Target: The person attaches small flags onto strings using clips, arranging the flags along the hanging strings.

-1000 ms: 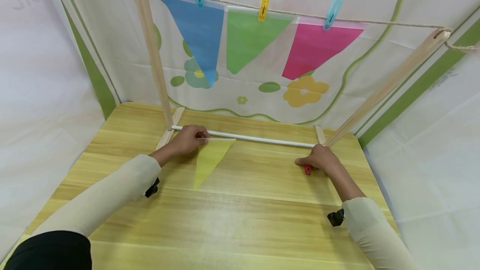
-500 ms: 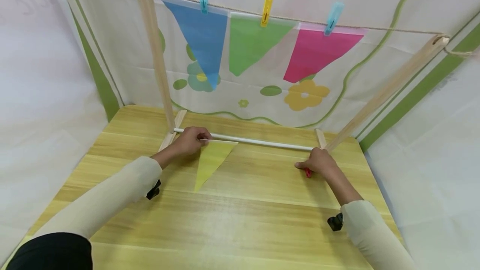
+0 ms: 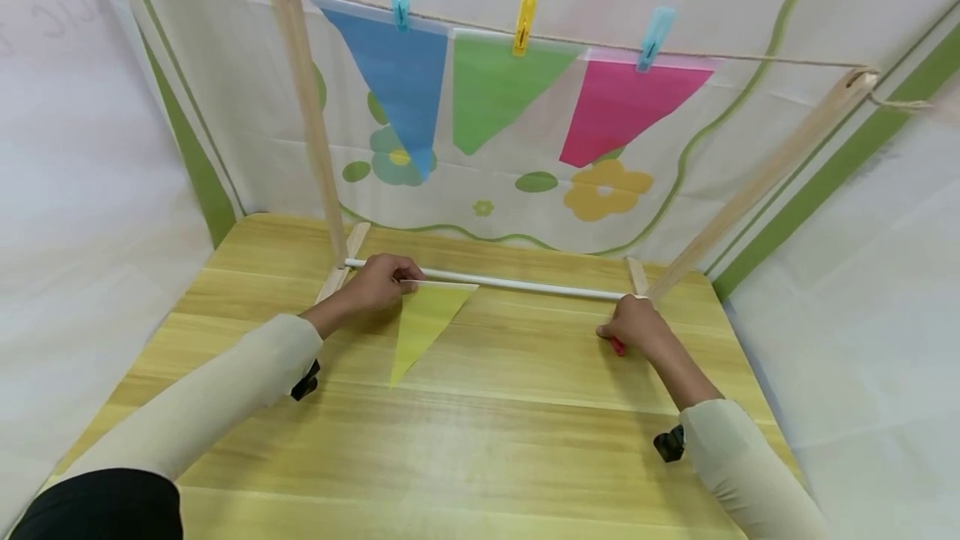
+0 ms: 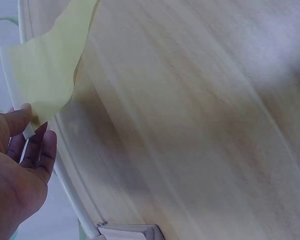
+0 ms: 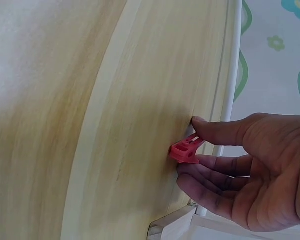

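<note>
My left hand (image 3: 380, 282) pinches the upper left corner of a yellow triangular pennant (image 3: 427, 319), between thumb and fingers. In the left wrist view the pennant (image 4: 45, 75) has a pale strip along its top edge and bends freely. On the right, my right hand (image 3: 636, 325) holds a small red clothespin (image 3: 617, 347), mostly hidden from the head view. The right wrist view shows this clothespin (image 5: 186, 150) pinched between thumb and fingers, just over the tabletop. The two hands are well apart, both close to a white rod (image 3: 517, 282).
Blue (image 3: 401, 65), green (image 3: 506, 86) and pink (image 3: 622, 107) pennants hang by clothespins from a rope (image 3: 757, 57). The rope runs between a left wooden post (image 3: 311, 115) and a right wooden post (image 3: 765, 177). These stand on the wooden table (image 3: 465, 448), before a printed cloth wall.
The right thumb has drawn slightly inward, and the red clothespin has turned a little. My left hand keeps its pinch on the yellow pennant. The head view has shifted slightly.
</note>
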The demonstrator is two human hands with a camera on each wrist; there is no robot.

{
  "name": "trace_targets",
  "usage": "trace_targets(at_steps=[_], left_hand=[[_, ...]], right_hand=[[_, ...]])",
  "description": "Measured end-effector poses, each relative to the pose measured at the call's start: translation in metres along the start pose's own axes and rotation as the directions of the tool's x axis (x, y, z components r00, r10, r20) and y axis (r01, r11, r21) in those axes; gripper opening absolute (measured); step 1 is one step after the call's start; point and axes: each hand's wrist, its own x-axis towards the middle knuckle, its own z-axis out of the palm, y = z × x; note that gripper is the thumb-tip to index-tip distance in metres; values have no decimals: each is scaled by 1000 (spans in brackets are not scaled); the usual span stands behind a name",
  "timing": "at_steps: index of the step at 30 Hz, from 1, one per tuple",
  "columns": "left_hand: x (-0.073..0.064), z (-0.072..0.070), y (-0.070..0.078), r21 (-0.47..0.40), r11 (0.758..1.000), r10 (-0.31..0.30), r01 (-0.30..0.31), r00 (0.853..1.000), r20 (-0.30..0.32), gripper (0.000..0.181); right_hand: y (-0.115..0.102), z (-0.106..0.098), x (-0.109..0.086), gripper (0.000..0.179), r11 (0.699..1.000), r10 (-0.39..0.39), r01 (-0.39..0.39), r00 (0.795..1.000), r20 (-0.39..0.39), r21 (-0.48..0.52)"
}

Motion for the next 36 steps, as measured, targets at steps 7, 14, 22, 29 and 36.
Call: trace_targets(at_steps=[7,14,22,29,36], left_hand=[[3,2,2,-16,1000,-8,8,1000,11,14],[3,6,1,-33,999,3,-3,1000,5,13],[9,9,13,-66,998,4,-4,1000,-2,13],[12,8,16,-107,994,-15,12,1000,-27,14],[11,10,18,-109,994,7,-11,999,-39,12]], right_hand=[[-2,-2,-7,45,1000,1,-1,1000,-1,-17],[-1,-2,-13,38,1000,1,-1,1000,18,8],[2,-7,-18,51,999,-7,7,1000,-9,38],[-3,-10,-17,56,999,-28,29,999,-41,30],[-6,-17,-21,31,999,-40,39,998,-44,-7]])
